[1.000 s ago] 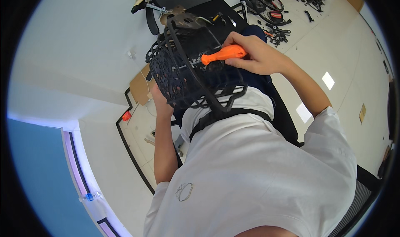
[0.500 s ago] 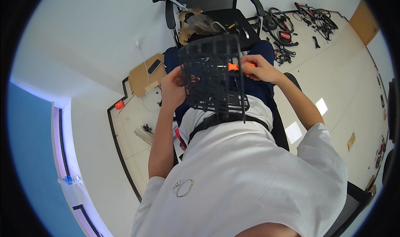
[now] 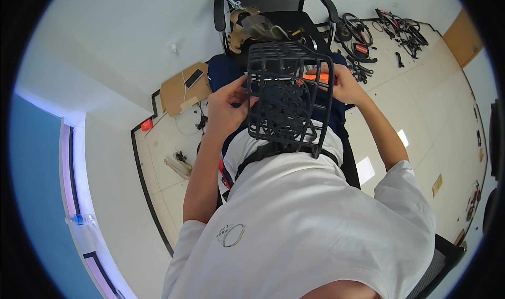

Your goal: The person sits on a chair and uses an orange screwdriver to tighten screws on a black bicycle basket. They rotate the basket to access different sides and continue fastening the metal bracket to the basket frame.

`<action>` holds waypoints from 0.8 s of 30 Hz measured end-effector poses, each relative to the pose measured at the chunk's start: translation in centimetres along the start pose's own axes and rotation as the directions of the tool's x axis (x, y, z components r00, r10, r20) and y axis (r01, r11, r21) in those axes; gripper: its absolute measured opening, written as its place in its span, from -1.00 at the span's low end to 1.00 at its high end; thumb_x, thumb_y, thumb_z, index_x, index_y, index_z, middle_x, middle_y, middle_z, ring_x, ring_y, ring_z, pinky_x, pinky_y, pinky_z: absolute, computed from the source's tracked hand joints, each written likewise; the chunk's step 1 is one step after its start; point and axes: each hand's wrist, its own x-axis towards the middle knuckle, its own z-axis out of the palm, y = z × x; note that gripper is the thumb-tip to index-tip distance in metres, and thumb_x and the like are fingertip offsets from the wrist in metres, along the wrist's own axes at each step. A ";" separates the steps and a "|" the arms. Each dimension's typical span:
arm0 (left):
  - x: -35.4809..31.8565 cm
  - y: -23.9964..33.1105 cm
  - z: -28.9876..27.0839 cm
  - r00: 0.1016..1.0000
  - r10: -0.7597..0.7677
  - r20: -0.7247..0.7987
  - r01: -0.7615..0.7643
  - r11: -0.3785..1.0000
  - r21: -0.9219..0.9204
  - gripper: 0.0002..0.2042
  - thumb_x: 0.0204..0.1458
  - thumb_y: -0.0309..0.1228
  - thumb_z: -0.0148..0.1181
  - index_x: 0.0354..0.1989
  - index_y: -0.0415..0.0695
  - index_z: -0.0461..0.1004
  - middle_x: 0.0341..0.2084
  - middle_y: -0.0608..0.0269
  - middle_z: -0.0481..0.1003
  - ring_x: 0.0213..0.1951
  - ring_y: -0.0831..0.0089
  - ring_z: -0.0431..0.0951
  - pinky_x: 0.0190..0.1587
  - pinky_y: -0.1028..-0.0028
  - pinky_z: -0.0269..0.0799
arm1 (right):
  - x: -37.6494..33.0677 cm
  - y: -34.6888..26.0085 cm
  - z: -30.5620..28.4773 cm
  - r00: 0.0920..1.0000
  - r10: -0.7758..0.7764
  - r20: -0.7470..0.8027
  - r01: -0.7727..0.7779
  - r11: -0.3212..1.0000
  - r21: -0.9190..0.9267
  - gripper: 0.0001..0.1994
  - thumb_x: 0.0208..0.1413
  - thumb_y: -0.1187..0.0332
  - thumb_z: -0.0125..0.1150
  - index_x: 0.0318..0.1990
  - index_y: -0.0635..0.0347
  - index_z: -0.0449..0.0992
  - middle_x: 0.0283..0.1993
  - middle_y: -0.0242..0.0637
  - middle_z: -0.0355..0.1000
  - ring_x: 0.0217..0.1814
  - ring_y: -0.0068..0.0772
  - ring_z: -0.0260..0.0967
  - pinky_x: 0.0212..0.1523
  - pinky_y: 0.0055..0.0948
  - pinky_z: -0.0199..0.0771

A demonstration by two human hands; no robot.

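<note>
Black plastic lattice basket (image 3: 288, 102) held upright over lap | left hand (image 3: 230, 100) fingers grasping its left edge; right hand (image 3: 344, 84) clenched on orange-handled tool (image 3: 317, 77) behind it | likely light, stiff; grip the rim bars

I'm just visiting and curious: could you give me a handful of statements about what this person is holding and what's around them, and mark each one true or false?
1. Both hands are on a black lattice basket. True: the left hand grips its left edge, the right hand its right side.
2. The tool at the right hand has a blue handle. False: the orange-handled tool shows through the lattice.
3. The person wears a white T-shirt. True.
4. The basket rests on the floor. False: it is held up in front of the person's lap.
5. A flat piece of cardboard lies on the floor to the person's left. True.
6. The black office chair ahead is empty. False: something tan and grey lies on it.
</note>
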 end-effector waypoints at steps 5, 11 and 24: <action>-0.2 1.0 0.2 0.999 -0.018 -0.030 0.020 0.998 0.067 -0.46 -0.12 -0.63 0.38 0.13 -0.25 0.45 -0.42 0.17 0.59 -0.42 0.58 0.60 -0.31 0.59 0.52 | 0.1 -1.7 -1.1 0.994 -0.058 0.089 0.070 0.987 -0.145 -0.73 0.02 0.42 0.22 -0.10 0.31 0.53 -0.37 -0.14 0.45 -0.38 -0.33 0.37 -0.28 -0.44 0.37; -0.3 1.1 0.7 0.998 0.002 -0.066 0.002 0.998 0.064 -0.49 -0.11 -0.61 0.37 0.11 -0.24 0.46 -0.40 0.16 0.60 -0.42 0.57 0.61 -0.29 0.58 0.53 | -0.1 -0.5 -0.7 0.986 -0.164 0.003 0.160 0.960 -0.231 -0.74 -0.07 0.44 0.23 -0.20 0.37 0.51 -0.34 -0.10 0.45 -0.39 -0.19 0.41 -0.33 -0.41 0.42; -0.1 0.8 0.5 0.992 0.099 -0.077 -0.092 0.992 0.088 -0.47 -0.14 -0.70 0.33 0.11 -0.24 0.46 -0.37 0.14 0.60 -0.40 0.51 0.63 -0.28 0.54 0.56 | -0.1 -2.0 0.3 0.877 -0.472 -0.093 0.357 0.769 -0.530 -0.73 -0.30 0.49 0.28 -0.30 0.26 0.58 -0.39 -0.23 0.45 -0.32 -0.17 0.37 -0.18 -0.33 0.33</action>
